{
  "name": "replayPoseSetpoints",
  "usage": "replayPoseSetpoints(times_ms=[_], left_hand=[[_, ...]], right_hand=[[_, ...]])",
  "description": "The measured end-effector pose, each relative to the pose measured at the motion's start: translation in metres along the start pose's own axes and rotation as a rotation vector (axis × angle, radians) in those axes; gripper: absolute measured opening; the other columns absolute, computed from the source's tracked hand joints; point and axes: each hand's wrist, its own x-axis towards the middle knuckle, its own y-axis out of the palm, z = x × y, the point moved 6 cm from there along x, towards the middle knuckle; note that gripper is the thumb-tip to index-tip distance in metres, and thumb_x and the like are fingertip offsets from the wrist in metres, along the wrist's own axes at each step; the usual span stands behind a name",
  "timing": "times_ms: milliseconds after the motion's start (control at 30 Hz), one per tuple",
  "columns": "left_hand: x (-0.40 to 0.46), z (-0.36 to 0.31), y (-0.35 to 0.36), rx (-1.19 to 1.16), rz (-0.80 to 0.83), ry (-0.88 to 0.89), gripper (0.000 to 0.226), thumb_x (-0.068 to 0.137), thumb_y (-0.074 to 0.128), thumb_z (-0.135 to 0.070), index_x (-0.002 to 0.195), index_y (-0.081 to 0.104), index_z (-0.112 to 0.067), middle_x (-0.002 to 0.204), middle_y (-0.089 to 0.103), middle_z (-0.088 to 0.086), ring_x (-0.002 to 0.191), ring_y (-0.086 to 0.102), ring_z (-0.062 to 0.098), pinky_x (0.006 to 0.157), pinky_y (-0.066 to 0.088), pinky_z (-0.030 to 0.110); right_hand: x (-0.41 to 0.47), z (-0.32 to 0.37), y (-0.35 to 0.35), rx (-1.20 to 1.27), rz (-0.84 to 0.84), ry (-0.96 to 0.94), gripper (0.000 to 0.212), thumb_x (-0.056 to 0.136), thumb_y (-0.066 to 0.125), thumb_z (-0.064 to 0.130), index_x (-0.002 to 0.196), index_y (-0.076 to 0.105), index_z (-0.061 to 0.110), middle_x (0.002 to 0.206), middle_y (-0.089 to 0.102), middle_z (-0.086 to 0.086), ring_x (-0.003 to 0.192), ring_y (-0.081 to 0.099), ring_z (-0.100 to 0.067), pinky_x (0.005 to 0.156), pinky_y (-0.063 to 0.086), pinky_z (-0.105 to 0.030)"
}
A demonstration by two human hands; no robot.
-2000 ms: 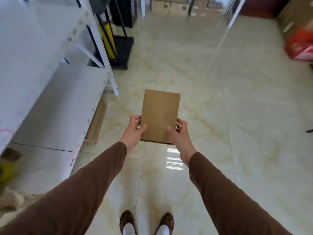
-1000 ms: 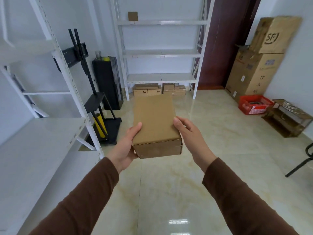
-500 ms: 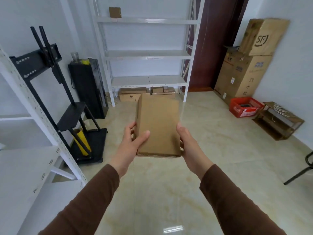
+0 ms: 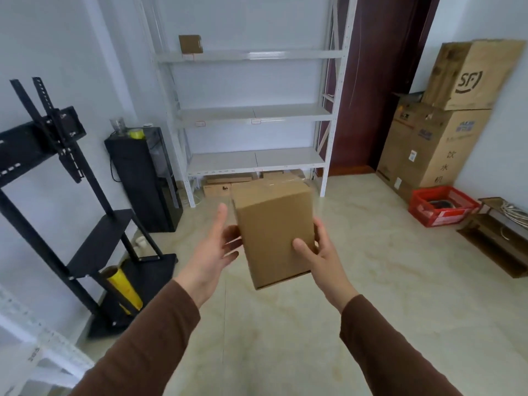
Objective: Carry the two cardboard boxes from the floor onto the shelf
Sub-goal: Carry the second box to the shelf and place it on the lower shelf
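I hold a plain brown cardboard box [image 4: 274, 232] at chest height, tilted with its top end away from me. My right hand [image 4: 317, 252] grips its right side, thumb across the front face. My left hand [image 4: 217, 244] is at its left side with the fingers spread, touching only the edge. A white metal shelf unit [image 4: 251, 112] stands against the far wall, straight ahead. A second small cardboard box [image 4: 190, 43] sits on its top shelf at the left.
Flat cardboard boxes [image 4: 228, 181] lie under the bottom shelf. A black TV stand [image 4: 85, 224] and a black cabinet [image 4: 145, 178] stand at the left. Large stacked cartons [image 4: 440, 132], a red crate [image 4: 443, 205] and a low wooden rack [image 4: 503, 232] line the right wall.
My view rose from the floor to the far shelf unit. The box has turned more upright, and my left hand has loosened from a grip to spread fingers.
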Motion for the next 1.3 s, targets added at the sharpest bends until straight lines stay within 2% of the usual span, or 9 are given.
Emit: replayPoseSetpoints(times_ms=[200, 300, 433, 533, 767, 867, 967, 1100, 1300], left_hand=[[0.095, 0.008, -0.025, -0.513, 0.010, -0.105, 0.069, 0.089, 0.054, -0.070, 0.141, 0.061, -0.025, 0.137, 0.068, 0.013, 0.133, 0.059, 0.033, 0.114, 0.042, 0.056], [0.142, 0.016, -0.035, -0.555, -0.028, -0.094, 0.062, 0.092, 0.062, -0.056, 0.142, 0.060, -0.019, 0.137, 0.067, 0.018, 0.133, 0.058, 0.035, 0.113, 0.042, 0.056], [0.218, 0.010, -0.047, -0.329, -0.146, 0.069, 0.065, 0.092, 0.061, -0.054, 0.150, 0.046, -0.028, 0.142, 0.064, 0.005, 0.131, 0.059, 0.022, 0.110, 0.046, 0.044], [0.275, -0.004, -0.049, -0.097, -0.204, 0.213, 0.075, 0.087, 0.067, -0.056, 0.153, 0.036, -0.035, 0.139, 0.061, -0.004, 0.126, 0.061, 0.016, 0.109, 0.048, 0.041], [0.403, -0.043, -0.031, 0.014, -0.085, 0.255, 0.071, 0.083, 0.066, -0.055, 0.148, 0.044, -0.038, 0.134, 0.066, -0.010, 0.119, 0.066, 0.008, 0.096, 0.056, 0.027], [0.450, -0.062, -0.023, -0.111, 0.017, 0.152, 0.061, 0.086, 0.044, -0.071, 0.134, 0.060, -0.037, 0.130, 0.071, -0.012, 0.119, 0.066, 0.002, 0.104, 0.049, 0.026], [0.506, -0.074, -0.027, -0.203, 0.081, 0.101, 0.066, 0.096, 0.031, -0.071, 0.139, 0.061, -0.032, 0.134, 0.072, -0.007, 0.129, 0.063, 0.012, 0.112, 0.041, 0.036], [0.589, -0.077, -0.035, -0.183, -0.005, 0.104, 0.054, 0.091, 0.061, -0.045, 0.143, 0.056, -0.031, 0.128, 0.074, -0.010, 0.122, 0.067, 0.012, 0.115, 0.042, 0.040], [0.716, -0.095, -0.045, -0.072, -0.143, 0.193, 0.069, 0.094, 0.066, -0.033, 0.156, 0.036, -0.040, 0.135, 0.067, -0.015, 0.120, 0.064, 0.006, 0.103, 0.051, 0.028]], right_hand=[[0.101, 0.020, 0.021, -0.556, 0.138, -0.341, 0.074, 0.094, 0.062, 0.053, 0.160, 0.030, 0.047, 0.168, 0.031, 0.015, 0.153, 0.028, -0.016, 0.125, 0.027, -0.052], [0.145, 0.021, 0.031, -0.640, 0.136, -0.335, 0.081, 0.086, 0.053, 0.076, 0.158, 0.038, 0.043, 0.169, 0.028, 0.018, 0.156, 0.021, -0.015, 0.126, 0.017, -0.043], [0.217, 0.003, 0.034, -0.255, 0.062, -0.097, 0.070, 0.087, 0.041, 0.080, 0.136, 0.062, 0.034, 0.141, 0.058, 0.014, 0.133, 0.049, -0.006, 0.113, 0.038, -0.036], [0.279, -0.018, 0.041, -0.010, 0.087, 0.066, 0.065, 0.088, 0.048, 0.077, 0.139, 0.053, 0.038, 0.133, 0.060, 0.021, 0.124, 0.055, 0.004, 0.107, 0.045, -0.033], [0.408, -0.054, 0.029, -0.149, -0.023, -0.015, 0.080, 0.078, 0.070, 0.075, 0.149, 0.048, 0.045, 0.145, 0.058, 0.004, 0.133, 0.058, -0.015, 0.109, 0.052, -0.046], [0.445, -0.059, 0.017, -0.214, -0.031, -0.080, 0.081, 0.088, 0.072, 0.055, 0.159, 0.035, 0.044, 0.146, 0.049, 0.008, 0.134, 0.052, -0.003, 0.107, 0.050, -0.027], [0.490, -0.070, 0.017, -0.243, 0.043, -0.139, 0.085, 0.092, 0.075, 0.037, 0.163, 0.028, 0.039, 0.150, 0.043, 0.008, 0.139, 0.046, 0.001, 0.107, 0.044, -0.013], [0.573, -0.097, 0.019, -0.186, 0.090, -0.183, 0.089, 0.087, 0.080, 0.039, 0.161, 0.031, 0.033, 0.160, 0.040, 0.009, 0.150, 0.041, -0.013, 0.118, 0.043, -0.034], [0.711, -0.123, 0.030, 0.136, 0.031, -0.015, 0.075, 0.087, 0.063, 0.064, 0.153, 0.040, 0.037, 0.149, 0.056, 0.014, 0.140, 0.052, -0.007, 0.117, 0.045, -0.041]])
